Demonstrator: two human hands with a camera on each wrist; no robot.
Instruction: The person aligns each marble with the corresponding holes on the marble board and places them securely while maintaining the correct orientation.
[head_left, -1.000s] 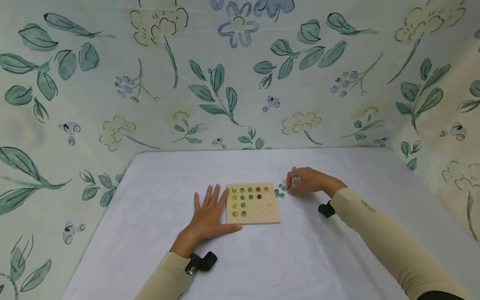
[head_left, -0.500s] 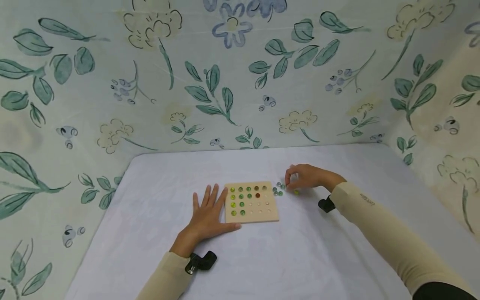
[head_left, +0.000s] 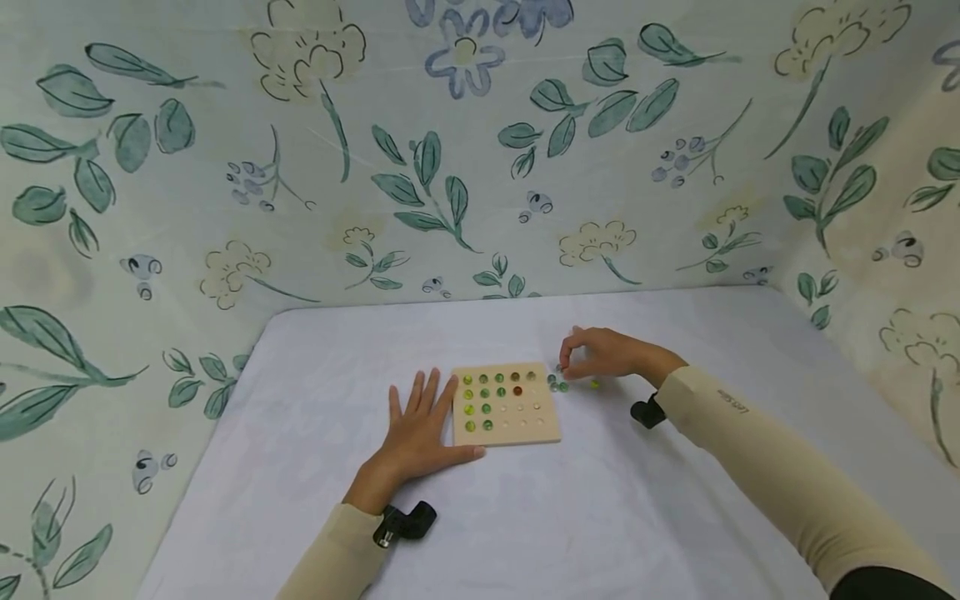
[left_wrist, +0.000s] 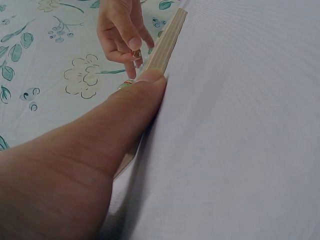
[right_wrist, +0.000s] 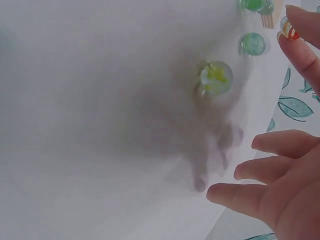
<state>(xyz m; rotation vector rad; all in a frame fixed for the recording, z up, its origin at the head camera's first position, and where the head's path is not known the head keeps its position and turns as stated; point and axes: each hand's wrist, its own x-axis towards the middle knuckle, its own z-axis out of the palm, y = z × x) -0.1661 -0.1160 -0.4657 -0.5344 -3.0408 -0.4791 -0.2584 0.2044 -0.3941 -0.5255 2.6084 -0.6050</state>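
Observation:
My left hand (head_left: 416,437) lies with spread fingers along the left edge of a pale wooden board (head_left: 513,435), its thumb at the near edge. Glass marbles fill the board's two left columns and part of its upper rows; several holes at the lower right hold none. Between thumb and index finger, my right hand (head_left: 600,352) pinches a clear marble (right_wrist: 289,29) with an orange-red swirl, just right of the board. The other right fingers stand extended. Beneath that hand are loose green marbles (right_wrist: 253,44), some partly hidden by it in the head view.
A yellow-swirled marble (right_wrist: 217,78) lies by itself on the white cloth (head_left: 315,400), right of the green ones. Leaf-and-flower patterned fabric (head_left: 480,167) hangs behind the table and along its sides.
My right hand has shifted left toward the board, and now covers part of the loose marbles. The left hand keeps its place at the board; the head view has tilted slightly.

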